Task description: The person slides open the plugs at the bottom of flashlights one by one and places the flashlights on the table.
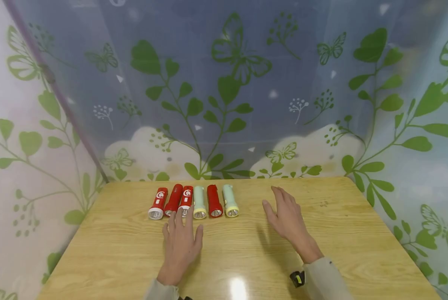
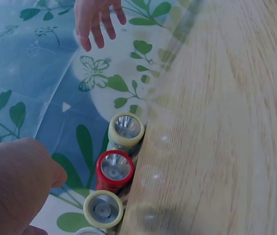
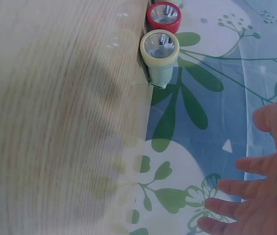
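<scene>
Blue-and-white fabric walls [image 1: 306,116] printed with green leaves enclose a pale wood-grain tabletop [image 1: 231,250]. Near its far edge, in one row, lie two red flashlights with white rims [image 1: 159,200], two all-red flashlights [image 1: 214,200] and two mint-green flashlights with yellow rims [image 1: 229,199]. The left hand [image 1: 180,241], grip wide, overlaps the row's front; whether it touches is unclear. The right hand [image 1: 288,218], grip likewise wide, hovers beyond the row's right end.
</scene>
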`<control>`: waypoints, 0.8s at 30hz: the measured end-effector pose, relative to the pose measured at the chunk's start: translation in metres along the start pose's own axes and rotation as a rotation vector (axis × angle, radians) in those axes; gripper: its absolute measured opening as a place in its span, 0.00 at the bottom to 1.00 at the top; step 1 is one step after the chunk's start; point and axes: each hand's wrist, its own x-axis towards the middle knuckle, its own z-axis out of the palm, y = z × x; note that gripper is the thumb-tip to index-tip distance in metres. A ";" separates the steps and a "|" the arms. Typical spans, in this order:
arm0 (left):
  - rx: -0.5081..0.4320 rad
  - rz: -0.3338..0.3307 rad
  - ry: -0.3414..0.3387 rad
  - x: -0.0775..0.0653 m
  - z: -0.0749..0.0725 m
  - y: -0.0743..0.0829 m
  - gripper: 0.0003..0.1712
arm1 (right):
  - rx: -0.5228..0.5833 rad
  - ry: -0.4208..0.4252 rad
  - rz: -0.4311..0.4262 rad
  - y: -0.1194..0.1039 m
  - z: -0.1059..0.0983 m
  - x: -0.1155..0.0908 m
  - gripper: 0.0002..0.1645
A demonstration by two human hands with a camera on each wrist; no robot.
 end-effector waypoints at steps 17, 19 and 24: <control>0.025 0.030 0.032 -0.009 -0.006 -0.023 0.34 | -0.020 -0.064 -0.010 0.001 0.014 0.023 0.35; 0.024 0.037 0.032 -0.010 -0.008 -0.026 0.34 | -0.026 -0.072 -0.013 -0.001 0.014 0.027 0.35; 0.025 0.028 0.008 -0.011 -0.011 -0.029 0.34 | -0.045 -0.090 -0.030 -0.008 0.016 0.034 0.36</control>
